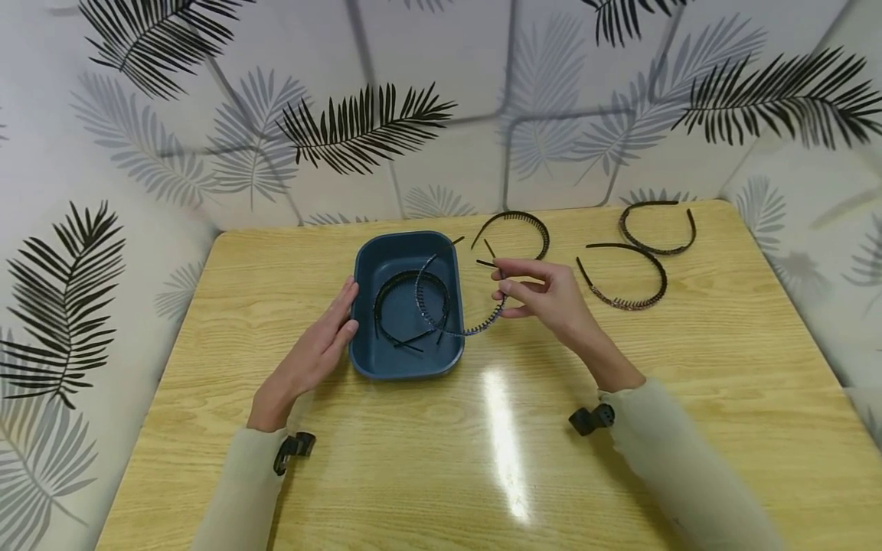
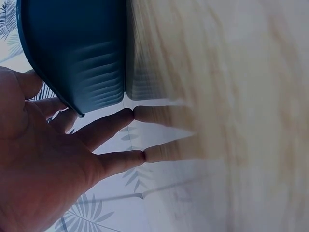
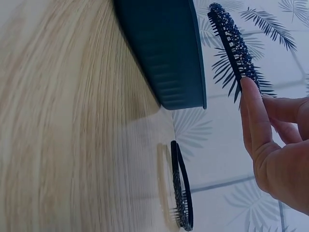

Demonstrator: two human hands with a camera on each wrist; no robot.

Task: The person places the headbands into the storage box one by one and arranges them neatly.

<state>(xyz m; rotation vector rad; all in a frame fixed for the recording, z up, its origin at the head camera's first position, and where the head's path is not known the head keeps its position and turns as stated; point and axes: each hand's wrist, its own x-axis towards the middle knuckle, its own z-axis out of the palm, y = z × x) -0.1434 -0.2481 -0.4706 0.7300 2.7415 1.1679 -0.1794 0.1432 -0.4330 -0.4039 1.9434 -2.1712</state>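
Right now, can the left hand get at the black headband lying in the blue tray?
Probably yes. The left hand rests open against the tray's left wall, holding nothing. The black headband lies just over that low wall in the open top, though the beaded headband in the right hand crosses above it.

Left hand beside the blue tray

The left hand [image 2: 43,169] lies open, fingertips [image 2: 137,156] touching the pale wooden surface [image 2: 231,121], just beside the blue tray [image 2: 82,53].

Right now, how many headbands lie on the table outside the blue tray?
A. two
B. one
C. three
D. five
C: three headbands lie on the table beyond the tray, apart from the one the right hand holds.
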